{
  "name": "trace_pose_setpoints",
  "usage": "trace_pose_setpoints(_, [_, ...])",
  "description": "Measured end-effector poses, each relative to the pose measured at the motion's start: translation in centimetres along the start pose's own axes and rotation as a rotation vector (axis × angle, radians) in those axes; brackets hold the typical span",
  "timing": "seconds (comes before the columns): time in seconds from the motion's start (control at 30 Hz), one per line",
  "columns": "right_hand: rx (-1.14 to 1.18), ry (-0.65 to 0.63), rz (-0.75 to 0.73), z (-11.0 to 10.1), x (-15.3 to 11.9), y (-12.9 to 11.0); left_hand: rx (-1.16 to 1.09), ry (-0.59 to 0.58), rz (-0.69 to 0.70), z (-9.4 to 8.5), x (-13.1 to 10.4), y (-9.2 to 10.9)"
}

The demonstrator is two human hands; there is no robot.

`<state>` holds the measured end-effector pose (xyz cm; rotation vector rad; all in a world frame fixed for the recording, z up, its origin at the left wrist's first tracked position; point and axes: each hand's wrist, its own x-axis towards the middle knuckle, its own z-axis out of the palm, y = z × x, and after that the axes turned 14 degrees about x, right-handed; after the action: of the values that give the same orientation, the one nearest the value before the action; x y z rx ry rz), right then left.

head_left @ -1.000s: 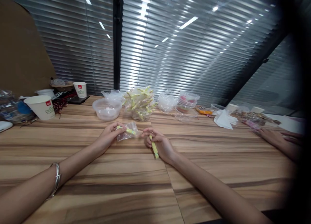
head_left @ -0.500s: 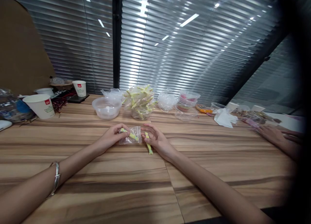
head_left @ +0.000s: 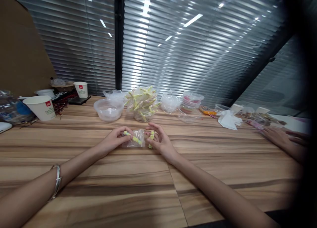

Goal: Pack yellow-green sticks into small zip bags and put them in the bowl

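My left hand (head_left: 118, 137) is closed on a small clear plastic bag (head_left: 128, 144) lying low over the table. Inside or against that bag is a slim yellow stick-shaped piece (head_left: 136, 140) with pale blue spots; which of the two I cannot tell. Just to the right, my right hand (head_left: 159, 141) pinches a second yellow piece (head_left: 152, 135) of the same kind between thumb and fingers. It stands close beside the bag's right edge. The exact kind of the yellow pieces is not clear.
Beyond my hands stand a clear plastic bowl (head_left: 109, 110) and a tub heaped with bagged yellow pieces (head_left: 143, 104). Paper cups (head_left: 41, 108) are at the left. Stacked tubs (head_left: 192, 101) and crumpled tissue (head_left: 229, 119) lie rightward. Another person's hand (head_left: 277, 137) rests at the far right.
The yellow piece in my right hand has turned and risen; its lower end pointed toward me before, and now it sits up between the fingers. My left hand has hardly moved.
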<state>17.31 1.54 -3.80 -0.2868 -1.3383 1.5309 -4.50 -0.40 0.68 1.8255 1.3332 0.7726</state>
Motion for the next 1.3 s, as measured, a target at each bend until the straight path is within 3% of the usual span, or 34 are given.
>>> trace_pose_setpoints(0.17, [-0.064,0.007,0.162,0.1,0.0,0.4,-0.016,0.001,-0.006,0.0,0.1,0.1])
trace_pose_setpoints(0.3, [-0.172,-0.036,0.131,0.5,-0.2,-0.1,0.008,0.000,-0.003,0.0,0.0,0.2])
trace_pose_setpoints(0.5, [-0.209,0.031,0.166,0.4,-0.4,-0.8,-0.019,-0.014,-0.010,0.0,0.0,0.1])
trace_pose_setpoints(1.3, [-0.131,0.037,0.207,-0.1,-0.1,-0.2,-0.108,-0.054,-0.015,-0.1,0.0,0.1])
